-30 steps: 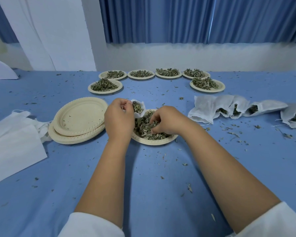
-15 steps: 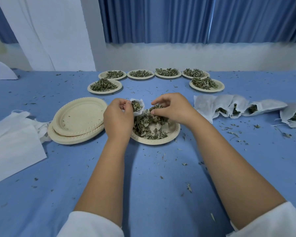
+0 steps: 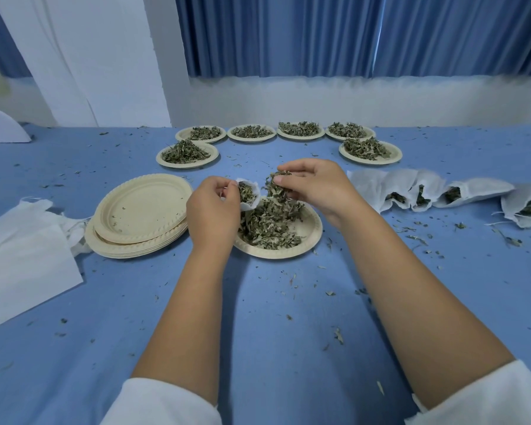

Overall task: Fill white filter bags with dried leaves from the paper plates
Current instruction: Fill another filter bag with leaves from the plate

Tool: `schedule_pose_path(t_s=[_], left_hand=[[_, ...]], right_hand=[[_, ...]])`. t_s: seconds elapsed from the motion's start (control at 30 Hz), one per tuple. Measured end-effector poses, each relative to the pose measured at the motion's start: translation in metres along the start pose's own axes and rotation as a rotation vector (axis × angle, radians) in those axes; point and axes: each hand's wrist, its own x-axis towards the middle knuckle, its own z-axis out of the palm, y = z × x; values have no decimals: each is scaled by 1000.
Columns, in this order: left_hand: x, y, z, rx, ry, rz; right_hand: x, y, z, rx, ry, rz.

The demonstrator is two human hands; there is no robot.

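White filter bag (image 3: pixel 249 194) of thin mesh-like paper is up in the left hand (image 3: pixel 212 210), thumb and fingers curled round its edge so the mouth gapes toward 3 o'clock, with some green bits visible inside. It hangs just over the 10 o'clock rim of the round beige paper plate (image 3: pixel 314 231) sitting mid-table, which has a loose heap of dried green leaves (image 3: pixel 270 228) on it. Right hand (image 3: pixel 316 187) is pinching a clump of leaves (image 3: pixel 275 188) between thumb and fingertips, just beside the bag's mouth, the clump hanging down toward the heap. At 9 o'clock from that plate there's a stack of empty beige paper plates (image 3: pixel 141 210), and further out that way some flat white sheets (image 3: pixel 28 256), can't tell if they're bags. At 3 o'clock, a row of filled white bags (image 3: pixel 411 194) lies on its side, leaves showing at the openings. Around 12 o'clock, six more plates of leaves (image 3: pixel 301 130) sit in an arc near the table's far edge. Blue tablecloth (image 3: pixel 258 332) has leaf crumbs scattered all over, and blue pleated curtains (image 3: pixel 319 35) hang behind.
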Motion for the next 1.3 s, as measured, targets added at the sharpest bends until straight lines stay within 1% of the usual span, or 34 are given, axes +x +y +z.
schedule_pose_path(t_s=[0.17, 0.3, 0.47, 0.67, 0.8, 0.9, 0.97, 1.1, 1.17, 1.2, 1.3], left_hand=[[-4, 5, 1, -23, -68, 12], [-6, 8, 2, -78, -108, -29], [-4, 8, 2, -217, -141, -137], [-4, 9, 1, -261, -115, -196], [-5, 12, 0, -275, -115, -172], [-7, 12, 1, -244, -125, -128], [-8, 13, 3, -223, -154, -96], [-10, 13, 8, -150, -248, -46], [-10, 12, 9, -129, -264, -40], [-10, 12, 8, -136, -251, -44], [-7, 11, 6, -205, -203, -85]], right_hand=[[-1, 1, 16, 354, 37, 23], [-4, 5, 31, 432, 65, 1], [-8, 8, 33, 331, 30, 11], [-12, 7, 31, 128, -12, -38], [-11, 10, 31, 2, -5, -49], [-8, 13, 30, -170, 63, -43], [-7, 15, 31, -266, 95, -46], [-5, 22, 35, -354, 110, -89], [-4, 22, 35, -361, 95, -90], [-4, 21, 34, -320, 72, -76], [-3, 15, 30, -83, -48, -5]])
